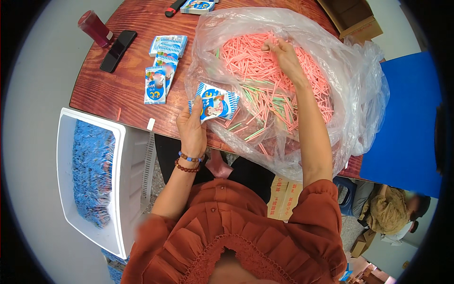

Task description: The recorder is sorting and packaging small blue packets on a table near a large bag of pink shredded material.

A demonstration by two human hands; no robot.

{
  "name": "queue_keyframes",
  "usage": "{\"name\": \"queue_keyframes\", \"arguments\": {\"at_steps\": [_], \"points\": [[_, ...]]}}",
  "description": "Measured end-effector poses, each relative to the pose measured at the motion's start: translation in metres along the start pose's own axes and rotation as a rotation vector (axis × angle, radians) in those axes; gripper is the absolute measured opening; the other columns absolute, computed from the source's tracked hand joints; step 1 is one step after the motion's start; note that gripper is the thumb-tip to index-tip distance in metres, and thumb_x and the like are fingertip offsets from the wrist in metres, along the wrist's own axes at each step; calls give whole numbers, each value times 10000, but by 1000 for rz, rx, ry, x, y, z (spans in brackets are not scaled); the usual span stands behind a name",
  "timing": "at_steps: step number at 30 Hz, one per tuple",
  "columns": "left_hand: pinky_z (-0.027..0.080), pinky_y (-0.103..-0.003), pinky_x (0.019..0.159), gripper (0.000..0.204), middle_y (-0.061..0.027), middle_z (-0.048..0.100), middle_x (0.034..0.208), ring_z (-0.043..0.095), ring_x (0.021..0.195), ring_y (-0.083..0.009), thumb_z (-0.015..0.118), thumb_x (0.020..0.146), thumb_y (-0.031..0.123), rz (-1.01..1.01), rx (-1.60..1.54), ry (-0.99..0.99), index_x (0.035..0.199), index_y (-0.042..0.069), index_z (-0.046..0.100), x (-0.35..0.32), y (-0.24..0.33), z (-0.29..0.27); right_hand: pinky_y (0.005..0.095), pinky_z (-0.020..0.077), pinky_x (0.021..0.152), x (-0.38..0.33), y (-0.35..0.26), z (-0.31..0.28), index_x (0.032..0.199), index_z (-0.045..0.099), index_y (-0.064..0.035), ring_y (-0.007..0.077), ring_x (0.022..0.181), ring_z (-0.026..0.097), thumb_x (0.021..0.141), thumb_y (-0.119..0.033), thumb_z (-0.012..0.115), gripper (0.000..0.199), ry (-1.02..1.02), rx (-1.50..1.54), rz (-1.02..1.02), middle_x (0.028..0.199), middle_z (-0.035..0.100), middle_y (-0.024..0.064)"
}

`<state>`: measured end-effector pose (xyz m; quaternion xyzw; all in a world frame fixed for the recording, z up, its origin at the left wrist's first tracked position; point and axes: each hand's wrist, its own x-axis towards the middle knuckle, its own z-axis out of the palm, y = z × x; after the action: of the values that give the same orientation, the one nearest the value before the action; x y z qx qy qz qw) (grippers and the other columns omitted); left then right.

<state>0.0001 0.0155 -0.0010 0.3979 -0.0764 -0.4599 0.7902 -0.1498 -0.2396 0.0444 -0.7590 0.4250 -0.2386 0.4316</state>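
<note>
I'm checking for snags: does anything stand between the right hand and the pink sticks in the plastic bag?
Nothing visible does: the clear plastic bag lies open around the pink sticks, and the right hand is over their exposed pile.

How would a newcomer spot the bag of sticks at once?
Start at the reddish wooden table. Across its right side spreads an open, crumpled clear bag, with the right hand over it. Unlike the small printed packets to its left, it is large and holds loose pink sticks, some green.
</note>
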Motion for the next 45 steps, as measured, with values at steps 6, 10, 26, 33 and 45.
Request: {"name": "queue_keyframes", "arguments": {"at_steps": [6, 10, 26, 33, 45], "points": [[538, -284, 760, 206, -52, 673, 1001, 643, 865, -110, 547, 978, 183, -13, -16, -40, 1045, 8, 633, -2, 4, 4, 330, 472, 889, -6, -7, -15, 1056, 549, 36, 182, 943, 604, 1002, -131, 453, 200, 65, 501, -57, 913, 637, 71], [507, -341, 822, 216, -58, 669, 1038, 629, 932, -158, 560, 970, 226, -55, -14, -46, 1049, 38, 630, -1, -2, 3, 349, 506, 825, -9, 7, -10, 1077, 510, 33, 189, 867, 595, 1004, -97, 434, 167, -103, 875, -83, 853, 589, 66], [566, -283, 716, 233, -63, 669, 1001, 654, 864, -131, 519, 991, 239, -34, -84, -118, 1035, 30, 612, 1, -7, 19, 441, 447, 954, -106, -59, 26, 1056, 498, -52, 205, 856, 596, 1001, -96, 427, 100, -59, 1206, -279, 867, 552, 59], [554, -275, 704, 214, -34, 662, 935, 646, 829, -116, 526, 989, 246, -35, -111, -112, 980, 49, 610, -5, -12, 35, 535, 301, 1113, -128, -84, 77, 1059, 497, -68, 218, 906, 609, 997, -87, 436, 89, 255, 1289, -498, 892, 551, 60], [556, -295, 728, 187, -23, 638, 935, 635, 828, -117, 536, 984, 235, -12, -155, -75, 974, 58, 594, -5, -14, 34, 485, 280, 1123, -132, -83, 99, 1072, 486, -46, 251, 1008, 593, 1003, -108, 420, 114, 342, 1158, -529, 940, 578, 90]]}}
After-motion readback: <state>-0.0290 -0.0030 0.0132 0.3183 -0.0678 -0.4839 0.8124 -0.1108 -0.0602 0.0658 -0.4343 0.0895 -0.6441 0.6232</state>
